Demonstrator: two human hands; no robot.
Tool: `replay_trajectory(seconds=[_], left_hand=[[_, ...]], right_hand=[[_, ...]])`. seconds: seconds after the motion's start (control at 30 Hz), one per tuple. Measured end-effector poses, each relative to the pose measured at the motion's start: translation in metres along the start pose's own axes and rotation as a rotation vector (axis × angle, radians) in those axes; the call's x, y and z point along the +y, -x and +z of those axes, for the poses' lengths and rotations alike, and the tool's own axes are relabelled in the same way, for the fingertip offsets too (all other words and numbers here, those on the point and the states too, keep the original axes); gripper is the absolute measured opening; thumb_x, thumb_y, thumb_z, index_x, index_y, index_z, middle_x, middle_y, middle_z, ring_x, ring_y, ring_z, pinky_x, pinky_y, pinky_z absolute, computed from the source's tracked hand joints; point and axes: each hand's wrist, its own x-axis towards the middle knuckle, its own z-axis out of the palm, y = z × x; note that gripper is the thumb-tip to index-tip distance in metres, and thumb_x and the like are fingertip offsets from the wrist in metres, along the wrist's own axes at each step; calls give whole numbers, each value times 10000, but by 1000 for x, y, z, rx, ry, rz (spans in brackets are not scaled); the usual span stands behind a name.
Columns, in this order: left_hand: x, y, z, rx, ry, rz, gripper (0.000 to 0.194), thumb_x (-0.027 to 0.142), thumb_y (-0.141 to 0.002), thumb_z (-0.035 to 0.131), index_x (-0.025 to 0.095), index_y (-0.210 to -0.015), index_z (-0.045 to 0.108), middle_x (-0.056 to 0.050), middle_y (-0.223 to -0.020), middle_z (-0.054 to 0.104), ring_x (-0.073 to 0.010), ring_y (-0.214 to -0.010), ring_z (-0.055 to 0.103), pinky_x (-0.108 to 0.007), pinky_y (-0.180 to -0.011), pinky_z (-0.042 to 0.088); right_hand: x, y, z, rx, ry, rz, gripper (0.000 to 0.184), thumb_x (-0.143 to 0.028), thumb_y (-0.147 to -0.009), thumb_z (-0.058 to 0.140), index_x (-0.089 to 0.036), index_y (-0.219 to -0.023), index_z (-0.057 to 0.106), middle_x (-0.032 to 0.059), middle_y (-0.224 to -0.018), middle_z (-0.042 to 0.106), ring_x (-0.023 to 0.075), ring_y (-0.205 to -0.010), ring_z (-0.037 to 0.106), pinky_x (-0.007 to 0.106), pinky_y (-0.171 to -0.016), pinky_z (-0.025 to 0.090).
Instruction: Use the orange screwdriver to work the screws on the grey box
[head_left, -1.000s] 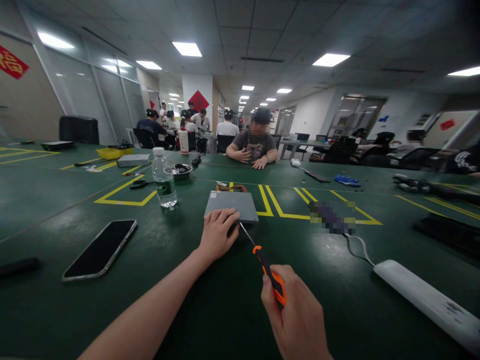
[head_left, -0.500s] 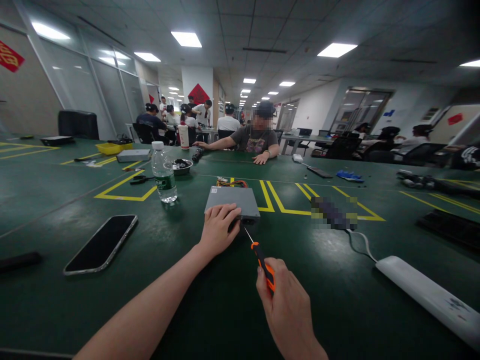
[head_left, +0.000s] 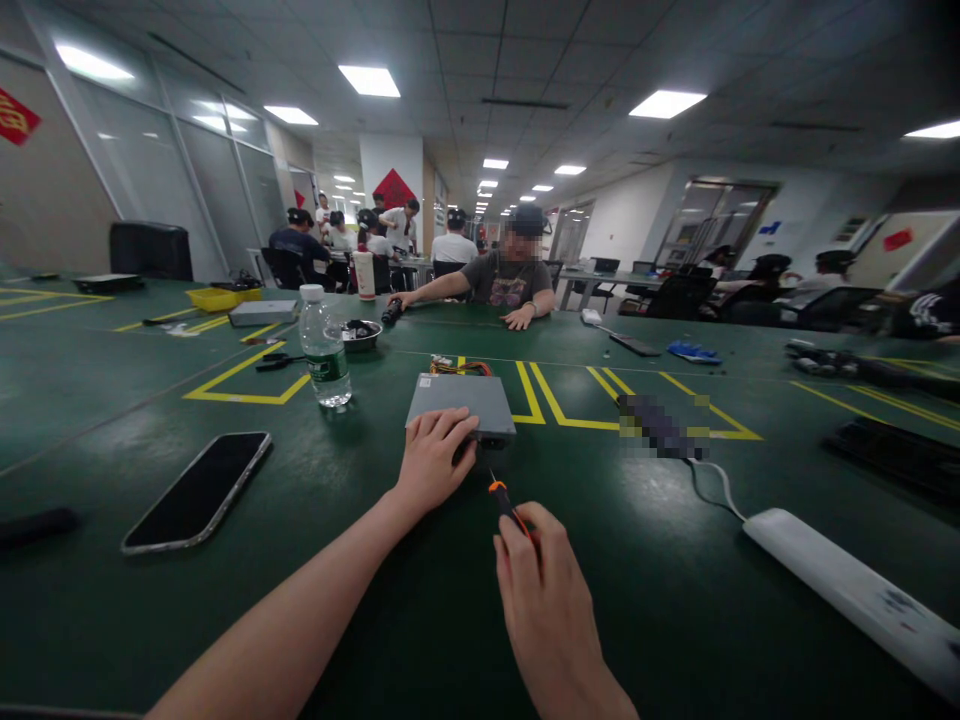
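A grey computer power supply (head_left: 472, 395) lies on the green table in front of me, its coloured wires bunched at the far side. My left hand (head_left: 437, 450) grips its near left corner, fingers over the top and thumb down by the front face. In my right hand (head_left: 544, 585) is an orange and black screwdriver (head_left: 504, 497), closed in the fingers, with much of the handle hidden. The shaft points up toward the power supply's near face, and its tip appears just short of the front. Fine details there are in shadow.
To the left are a phone (head_left: 199, 492), a water bottle (head_left: 325, 350) and a metal bowl (head_left: 361, 335). A white power strip (head_left: 847, 590) lies at the right. Across the table sits a person (head_left: 510, 275), one hand on a dark object. Yellow tape marks the table.
My right hand has moved left and nearer the power supply, its grip shifting on the screwdriver, whose tip has dropped lower. My left hand stays put. The person opposite has reached out sideways.
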Motion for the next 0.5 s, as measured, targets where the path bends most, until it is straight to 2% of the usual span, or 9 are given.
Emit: replay_trajectory(seconds=[0.07, 0.13, 0.23, 0.3, 0.37, 0.5], left_hand=[[-1, 0, 1, 2, -4, 3, 271, 285, -850, 489, 282, -1114, 550, -1, -1213, 575, -222, -1094, 466, -406, -910, 312], [-1, 0, 1, 11, -7, 4, 273, 282, -847, 494, 281, -1114, 551, -5, -1213, 575, -222, -1095, 467, -405, -913, 311], [0, 0, 2, 15, -10, 8, 274, 278, -845, 497, 281, -1113, 553, -7, -1215, 575, -219, -1084, 473, -400, -909, 317], [0, 0, 2, 16, -12, 10, 278, 276, -849, 492, 282, -1121, 549, -7, -1217, 574, -217, -1086, 474, -395, -909, 319], [0, 0, 1, 20, -16, 15, 284, 273, -852, 489, 281, -1131, 545, -11, -1216, 575, -215, -1095, 474, -393, -911, 319], [-1, 1, 1, 21, -25, 19, 300, 261, -851, 490, 287, -1145, 539, -13, -1221, 573, -216, -1107, 475, -393, -916, 320]], right_hand=[[-2, -6, -3, -63, -39, -142, 319, -30, -884, 279, -143, -923, 575, 151, -948, 630, 190, -670, 598, 315, -576, 511], [0, -14, -8, -154, -111, -279, 322, -38, -872, 306, -154, -912, 603, 143, -1000, 637, 172, -641, 591, 302, -571, 518], [10, -24, -19, -256, -231, -326, 220, -159, -887, 408, -138, -997, 598, 180, -1083, 607, 187, -738, 632, 298, -635, 542], [18, -30, -24, -371, -286, -319, 272, -215, -880, 431, -122, -1104, 555, 215, -1195, 539, 211, -858, 642, 302, -675, 546], [27, -33, -25, -366, -341, -418, 282, -206, -899, 407, -94, -1119, 542, 213, -1185, 553, 221, -928, 634, 292, -701, 539], [42, -29, -12, -305, -453, -543, 274, -287, -946, 369, -109, -980, 574, 161, -1092, 628, 170, -784, 660, 274, -647, 526]])
